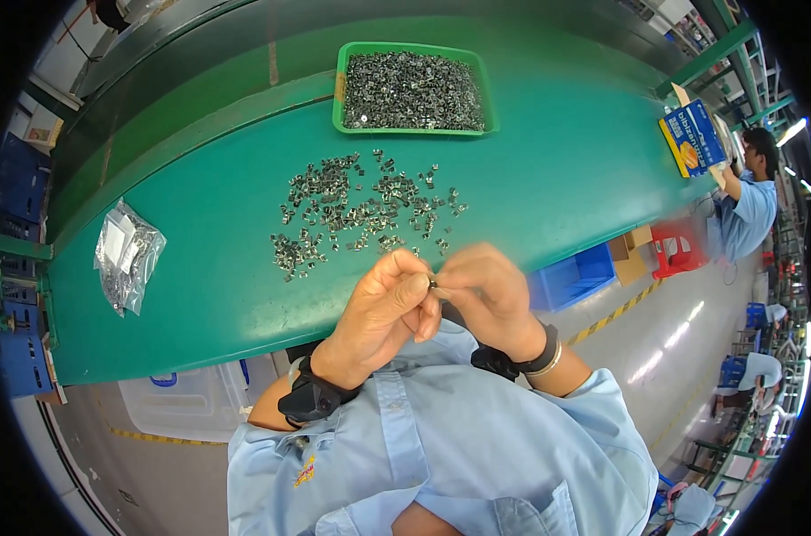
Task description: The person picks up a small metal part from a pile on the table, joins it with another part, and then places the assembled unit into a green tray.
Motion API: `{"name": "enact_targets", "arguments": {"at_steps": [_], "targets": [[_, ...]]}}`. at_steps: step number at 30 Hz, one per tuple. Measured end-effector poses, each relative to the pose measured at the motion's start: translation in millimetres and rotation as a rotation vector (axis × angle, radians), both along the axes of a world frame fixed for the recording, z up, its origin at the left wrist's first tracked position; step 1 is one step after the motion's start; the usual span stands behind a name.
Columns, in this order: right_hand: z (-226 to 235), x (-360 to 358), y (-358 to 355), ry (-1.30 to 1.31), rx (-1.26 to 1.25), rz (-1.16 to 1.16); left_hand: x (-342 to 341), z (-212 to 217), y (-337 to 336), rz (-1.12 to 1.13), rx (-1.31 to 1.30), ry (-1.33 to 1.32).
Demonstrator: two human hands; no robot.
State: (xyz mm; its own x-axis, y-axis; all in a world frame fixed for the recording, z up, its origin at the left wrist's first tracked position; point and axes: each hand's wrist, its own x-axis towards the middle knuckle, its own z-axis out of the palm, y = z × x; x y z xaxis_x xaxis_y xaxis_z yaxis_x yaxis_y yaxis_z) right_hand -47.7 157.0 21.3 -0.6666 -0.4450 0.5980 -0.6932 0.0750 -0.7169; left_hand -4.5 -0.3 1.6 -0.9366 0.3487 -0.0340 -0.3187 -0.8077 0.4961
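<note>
My left hand [389, 308] and my right hand [486, 290] meet fingertip to fingertip at the near edge of the green table [200, 295]. Pinched between them is a small dark metal part [433, 283], mostly hidden by my fingers. My right hand is smeared by motion, though its thumb and finger press on the part. Just beyond my hands many small shiny metal parts [334, 210] lie loosely scattered. Farther back stands a green tray [414, 133] heaped with similar small metal pieces.
A clear plastic bag [128, 255] of small parts lies at the left. At the far right end sits a blue and yellow box [694, 138], with a co-worker [749, 201] beside it. A blue bin [575, 279] and red stool [678, 248] stand below the table edge.
</note>
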Motion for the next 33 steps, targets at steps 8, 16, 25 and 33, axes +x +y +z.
{"name": "enact_targets", "arguments": {"at_steps": [8, 16, 25, 33], "targets": [[-6, -3, -2, 0.046, 0.013, -0.015, 0, 8, -7, 0.028, -0.22, -0.011], [-11, -5, 0, -0.118, -0.025, -0.004, -1, 11, -7, 0.004, -0.182, -0.075], [-10, -7, 4, -0.183, -0.026, 0.017, -5, 10, -7, -0.011, -0.236, -0.047], [25, -97, 8, -0.299, 0.069, -0.107, -7, 2, -14, 0.06, -0.218, -0.048]]}}
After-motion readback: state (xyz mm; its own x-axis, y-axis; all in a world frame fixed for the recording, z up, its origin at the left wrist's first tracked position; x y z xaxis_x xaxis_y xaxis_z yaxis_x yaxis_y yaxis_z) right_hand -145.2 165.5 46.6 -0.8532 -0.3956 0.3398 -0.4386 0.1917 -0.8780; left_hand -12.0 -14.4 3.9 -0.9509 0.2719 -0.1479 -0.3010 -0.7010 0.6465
